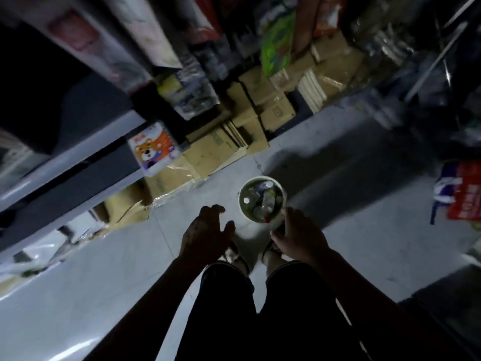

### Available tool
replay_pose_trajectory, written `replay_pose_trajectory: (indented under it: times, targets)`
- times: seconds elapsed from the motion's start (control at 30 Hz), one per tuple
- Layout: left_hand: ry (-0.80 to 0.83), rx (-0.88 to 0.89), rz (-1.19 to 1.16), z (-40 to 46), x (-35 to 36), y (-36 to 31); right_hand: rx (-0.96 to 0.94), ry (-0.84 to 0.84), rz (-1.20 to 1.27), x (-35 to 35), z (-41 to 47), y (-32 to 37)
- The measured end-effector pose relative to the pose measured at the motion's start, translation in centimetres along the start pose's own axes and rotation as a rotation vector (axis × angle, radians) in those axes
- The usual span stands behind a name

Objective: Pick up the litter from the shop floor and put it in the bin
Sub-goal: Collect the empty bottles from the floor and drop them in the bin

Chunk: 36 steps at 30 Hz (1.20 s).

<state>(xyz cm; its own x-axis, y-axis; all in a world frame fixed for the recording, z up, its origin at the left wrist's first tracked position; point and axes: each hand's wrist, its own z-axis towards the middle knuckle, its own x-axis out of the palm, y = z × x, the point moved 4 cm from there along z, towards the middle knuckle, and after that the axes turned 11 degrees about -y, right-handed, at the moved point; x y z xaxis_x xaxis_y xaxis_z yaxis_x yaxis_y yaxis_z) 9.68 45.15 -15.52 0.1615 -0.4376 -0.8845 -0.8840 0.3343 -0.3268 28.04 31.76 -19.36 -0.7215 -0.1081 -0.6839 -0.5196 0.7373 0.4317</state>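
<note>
On floor just ahead of both hands: white bin [262,198] w/ litter [264,201] inside. Left hand [207,234] loosely curled, holds nothing; right hand [299,234] by bin rim, grip unclear.

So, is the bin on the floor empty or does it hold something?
Not empty: the bin stands upright, with plastic bottles and other litter visible inside.

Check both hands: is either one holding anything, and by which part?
Left hand holds nothing, its fingers loosely spread. Right hand hovers beside the round white litter bin; whether it holds something cannot be told.
</note>
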Motion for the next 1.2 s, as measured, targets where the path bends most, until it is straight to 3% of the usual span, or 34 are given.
replay_pose_trajectory:
  times: [0.37,0.77,1.2]
  targets:
    - [-0.264,-0.452,-0.196,-14.0,-4.8,10.3,-0.389,0.12,-0.342,3.0,-6.3,12.6]
    - [-0.574,-1.13,-0.435,-41.2,-3.5,22.9,-0.87,0.453,-0.701,17.4,-22.2,23.1]
    - [-0.775,-1.423,-0.535,-57.9,-1.2,25.6,-1.168,0.405,-0.767,25.2,-34.8,28.4]
